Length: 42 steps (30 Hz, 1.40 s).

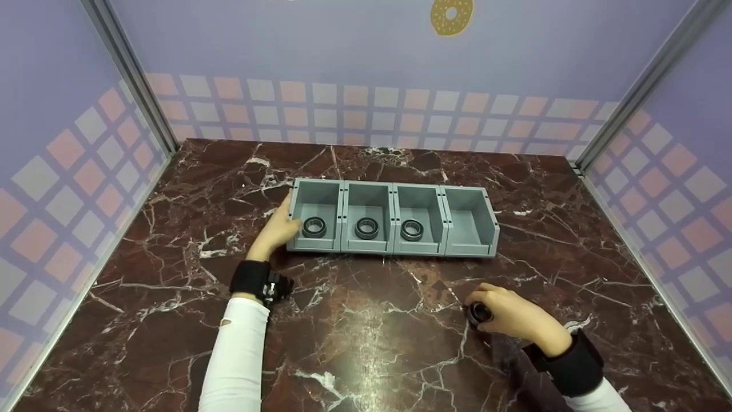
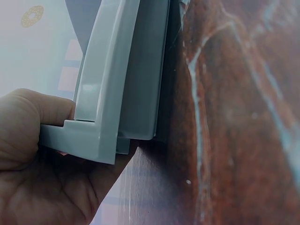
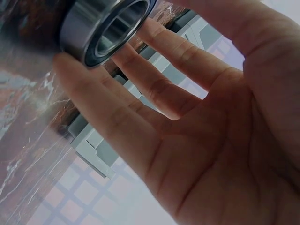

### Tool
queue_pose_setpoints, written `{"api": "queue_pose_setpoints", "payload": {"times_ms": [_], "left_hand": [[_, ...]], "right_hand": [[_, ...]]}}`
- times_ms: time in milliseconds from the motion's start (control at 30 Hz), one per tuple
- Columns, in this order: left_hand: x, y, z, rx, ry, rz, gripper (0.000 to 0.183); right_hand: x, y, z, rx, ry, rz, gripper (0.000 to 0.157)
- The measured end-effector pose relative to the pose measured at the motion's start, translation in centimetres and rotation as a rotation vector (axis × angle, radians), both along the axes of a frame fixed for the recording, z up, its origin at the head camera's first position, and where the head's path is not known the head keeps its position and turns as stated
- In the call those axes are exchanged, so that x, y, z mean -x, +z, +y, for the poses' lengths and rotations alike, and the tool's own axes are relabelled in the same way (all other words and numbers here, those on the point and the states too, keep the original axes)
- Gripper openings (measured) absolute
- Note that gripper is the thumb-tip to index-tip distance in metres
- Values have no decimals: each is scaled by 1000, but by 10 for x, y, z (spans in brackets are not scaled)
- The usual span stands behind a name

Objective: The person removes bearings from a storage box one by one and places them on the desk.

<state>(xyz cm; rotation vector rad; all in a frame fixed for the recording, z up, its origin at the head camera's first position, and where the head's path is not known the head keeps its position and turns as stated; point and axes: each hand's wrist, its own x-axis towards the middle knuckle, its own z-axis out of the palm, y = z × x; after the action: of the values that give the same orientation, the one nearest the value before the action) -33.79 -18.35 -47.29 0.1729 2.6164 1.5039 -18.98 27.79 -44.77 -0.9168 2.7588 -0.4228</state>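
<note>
The left hand (image 1: 279, 228) grips the left wall of a grey four-bin row (image 1: 369, 245). In its three left bins lie dark metal ring bearings (image 1: 314, 235) (image 1: 366, 236) (image 1: 412, 237), one each, flat; the right hand (image 1: 510, 313) holds a fourth bearing (image 3: 78, 29) in front of the rightmost bin.

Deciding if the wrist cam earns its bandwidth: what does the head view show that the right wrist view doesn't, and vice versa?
Head only: the left hand gripping the side of the leftmost bin, three rings lying one each in the three left bins, and the donut picture.

Right wrist only: the palm side of the right hand, and the held ring close up with its shiny outer side.

Both: right hand, held ring, gray bins (only partly in the wrist view), veined tabletop, wall with squares.
</note>
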Motion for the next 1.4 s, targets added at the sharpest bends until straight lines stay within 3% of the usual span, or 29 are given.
{"api": "queue_pose_setpoints", "payload": {"times_ms": [267,567,1033,1400], "left_hand": [[1,-1,-1,1,0,-6,83],[4,-2,0,15,-4,7,84],[2,-2,0,-5,-6,33,85],[1,0,-1,13,-3,1,85]], "right_hand": [[-3,-1,-1,-5,-20,-12,38],[-6,-4,0,5,2,70,37],[-6,-7,-1,14,0,86,38],[-8,-3,-3,4,-21,33,39]]}}
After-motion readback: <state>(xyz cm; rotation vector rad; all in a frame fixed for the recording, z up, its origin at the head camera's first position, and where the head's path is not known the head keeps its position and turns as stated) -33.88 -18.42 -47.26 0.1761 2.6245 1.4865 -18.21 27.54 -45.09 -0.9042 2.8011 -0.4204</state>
